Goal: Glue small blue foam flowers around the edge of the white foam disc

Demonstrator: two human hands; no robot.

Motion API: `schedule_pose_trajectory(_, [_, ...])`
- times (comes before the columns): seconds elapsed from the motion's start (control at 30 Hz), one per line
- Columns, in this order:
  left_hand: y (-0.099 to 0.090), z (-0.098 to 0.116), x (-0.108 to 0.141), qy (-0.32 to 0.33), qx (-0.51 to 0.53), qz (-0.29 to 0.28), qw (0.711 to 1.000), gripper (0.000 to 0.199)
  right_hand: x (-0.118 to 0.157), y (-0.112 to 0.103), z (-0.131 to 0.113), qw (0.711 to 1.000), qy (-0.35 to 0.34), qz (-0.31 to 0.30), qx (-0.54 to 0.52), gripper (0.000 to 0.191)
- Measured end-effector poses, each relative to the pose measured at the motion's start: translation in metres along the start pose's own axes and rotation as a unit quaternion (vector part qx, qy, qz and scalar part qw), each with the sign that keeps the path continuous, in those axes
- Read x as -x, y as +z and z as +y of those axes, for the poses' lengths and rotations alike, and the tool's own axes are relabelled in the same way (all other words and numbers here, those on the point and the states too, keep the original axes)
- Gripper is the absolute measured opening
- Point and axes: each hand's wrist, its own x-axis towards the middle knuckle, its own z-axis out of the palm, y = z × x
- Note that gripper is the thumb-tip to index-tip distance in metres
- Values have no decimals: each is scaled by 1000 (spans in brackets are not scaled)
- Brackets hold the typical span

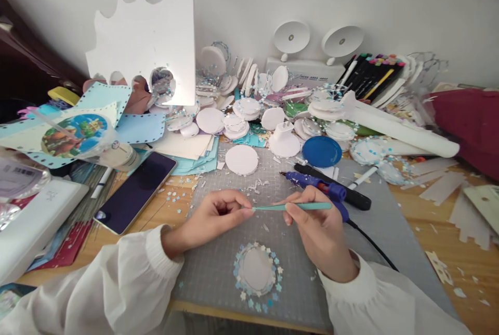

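Note:
My right hand (317,226) holds teal tweezers (307,206), their tips pointing left. The fingertips of my left hand (218,215) are pinched together at those tips; whatever lies between them is too small to make out. Below my hands, a white disc (257,268) ringed with small blue and white stars lies on the grey cutting mat (218,278). Above them on the mat is a plain white disc (241,160). Behind my right hand rests a blue-purple glue gun (304,180), beside a black pen-like tool (356,199).
A phone (136,192) and a lidded cup (125,156) stand to the left. Many white discs, a blue round lid (322,151), a white roll (401,127) and markers (374,72) crowd the back. A cut white sheet (156,34) rises at back left.

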Motion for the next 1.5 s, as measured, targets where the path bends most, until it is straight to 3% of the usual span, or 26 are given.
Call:
schedule_pose_trajectory(0.9, [-2, -1, 0, -2, -21, -11, 1000, 26, 0, -3, 3, 1000, -13, -12, 6, 15])
schedule_pose_trajectory(1.1, [-1, 1, 1, 9, -43, -2, 999, 29, 3, 0, -5, 991, -103, 46, 74, 13])
schedule_pose_trajectory(1.2, [1, 5, 2, 16, -63, 11, 998, 33, 6, 2, -15, 955, -226, 27, 193, 20])
schedule_pose_trajectory(1.33, [2, 7, 6, 26, -46, -11, 999, 35, 8, 5, -26, 834, -402, -89, 367, 36])
schedule_pose_trajectory(1.4, [2, 6, 8, 31, -10, -38, 999, 36, 8, 9, -28, 791, -445, -134, 399, 32])
schedule_pose_trajectory(1.5, [2, 3, 8, 14, 54, -65, 996, 41, 8, 20, -25, 773, -451, -180, 408, 23])
